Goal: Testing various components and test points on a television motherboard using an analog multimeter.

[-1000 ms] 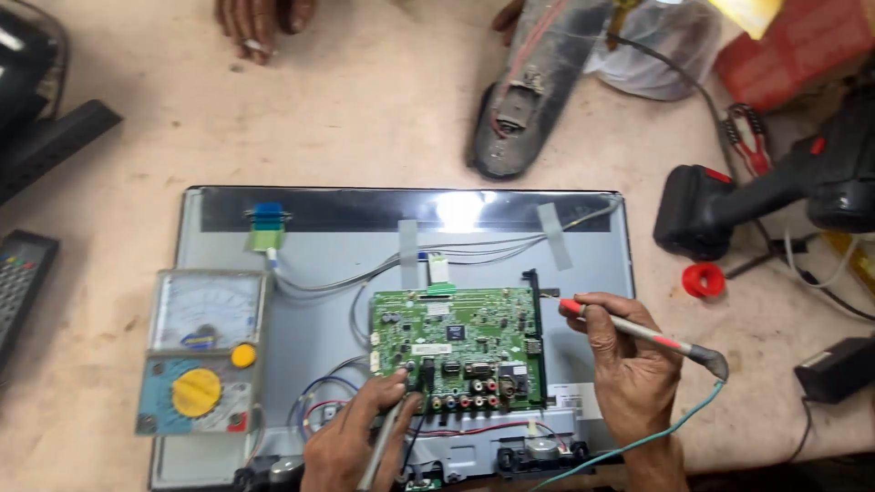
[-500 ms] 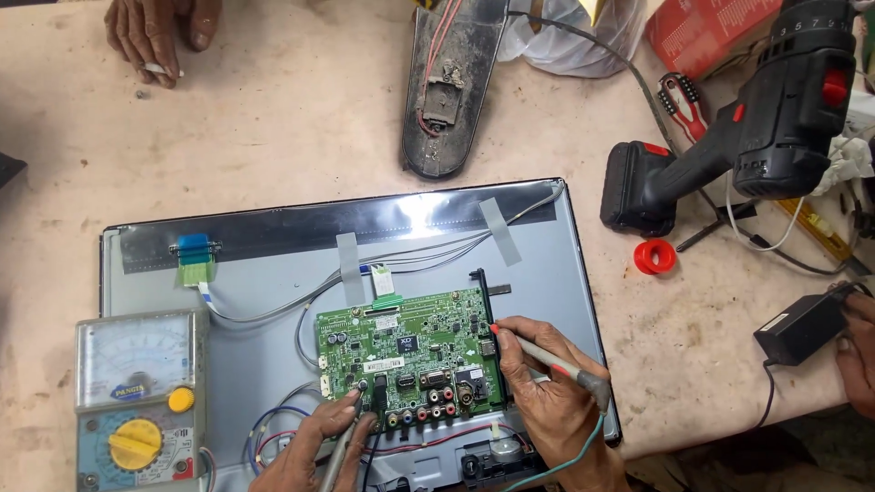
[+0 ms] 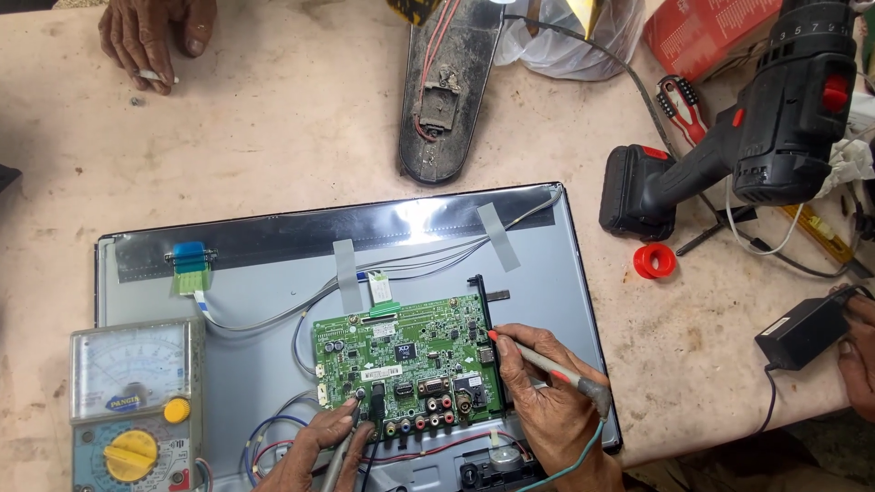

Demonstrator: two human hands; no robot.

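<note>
Red-tipped, the probe [image 3: 547,363] sits pinched in the closed fingers of our right hand [image 3: 547,405]. Its point touches the right edge of the green circuit board [image 3: 406,364], at about 3 o'clock on the board. Our left hand [image 3: 319,451] is curled shut around a grey probe [image 3: 344,442], and its tip rests on the board's lower left corner, near 7 o'clock.

We think it works best to keep both tips very still and press softly, so they do not slip onto the tiny parts beside them.

Going outward, the board lies on the grey back of a flat screen panel [image 3: 547,264]. At 9 o'clock from the board stands a meter with a yellow dial [image 3: 135,410], close to our left hand. At 2 o'clock, well apart, lies a black drill [image 3: 747,137], with a red tape roll [image 3: 654,261] just below it. Someone else's hand [image 3: 155,36] rests far off at 11 o'clock. Another hand [image 3: 857,351] touches a black power adapter [image 3: 804,331] at 3 o'clock.
</note>
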